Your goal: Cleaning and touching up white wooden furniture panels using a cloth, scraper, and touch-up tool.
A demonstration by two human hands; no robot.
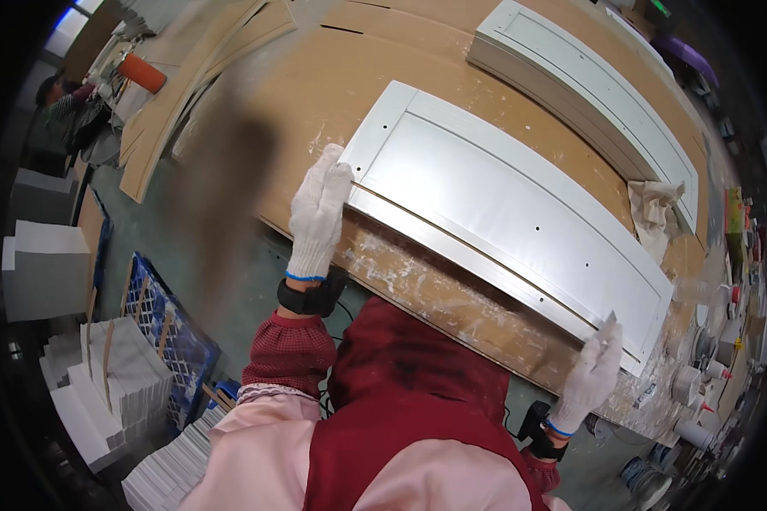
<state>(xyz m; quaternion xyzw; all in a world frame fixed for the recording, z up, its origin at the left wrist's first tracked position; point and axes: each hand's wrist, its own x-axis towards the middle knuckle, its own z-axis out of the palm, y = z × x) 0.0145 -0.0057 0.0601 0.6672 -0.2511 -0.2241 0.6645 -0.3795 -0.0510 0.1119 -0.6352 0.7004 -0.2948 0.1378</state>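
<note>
A long white panel (486, 196) with a recessed face, a raised border and several small dark holes lies at a slant in front of me. It is on a brown, paint-marked work table (418, 281). My left hand (320, 209), in a white knit glove, grips the panel's left end near its front corner, fingers together. My right hand (595, 370), gloved the same way, holds the front edge near the right end. A long groove runs along the panel's near side. The undersides of both grips are hidden.
Behind it lies a stack of white panels (596, 94), with a crumpled beige cloth (654, 213) at its near end. Bottles and rolls crowd the table's right edge (694, 392). White stacks (115, 383) and a blue crate (175, 341) stand left. A person (68, 106) works far left.
</note>
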